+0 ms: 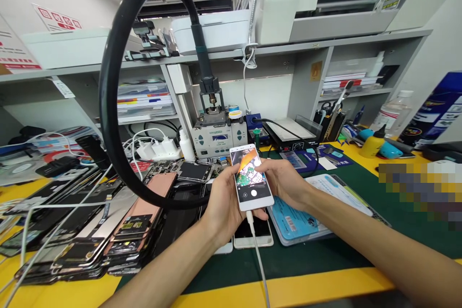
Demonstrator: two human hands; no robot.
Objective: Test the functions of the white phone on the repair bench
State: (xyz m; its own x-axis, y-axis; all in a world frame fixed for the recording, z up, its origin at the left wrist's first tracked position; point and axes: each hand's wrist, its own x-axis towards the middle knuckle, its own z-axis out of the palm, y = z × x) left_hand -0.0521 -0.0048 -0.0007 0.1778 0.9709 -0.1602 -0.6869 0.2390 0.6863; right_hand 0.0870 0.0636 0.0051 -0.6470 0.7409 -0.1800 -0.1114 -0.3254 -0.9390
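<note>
A white smartphone (251, 178) is held upright between both hands, its lit screen showing a camera view with a round shutter button. My left hand (224, 197) grips its left side, thumb along the edge. My right hand (283, 180) closes on the right side, with the thumb over the screen; some of its fingertips show below the phone. A white charging cable (254, 238) is plugged into the bottom end and runs down toward me. Below the hands, another white-framed phone (258, 240) lies on the green mat (303, 269).
Stacks of phone parts (126, 231) cover the left side. A thick black hose (108, 82) arches from the hot-air station (219, 139). Right of the hands lies a blue-and-white packet (299, 216). A yellow bottle (373, 143) and clear bottle (391, 110) stand farther right.
</note>
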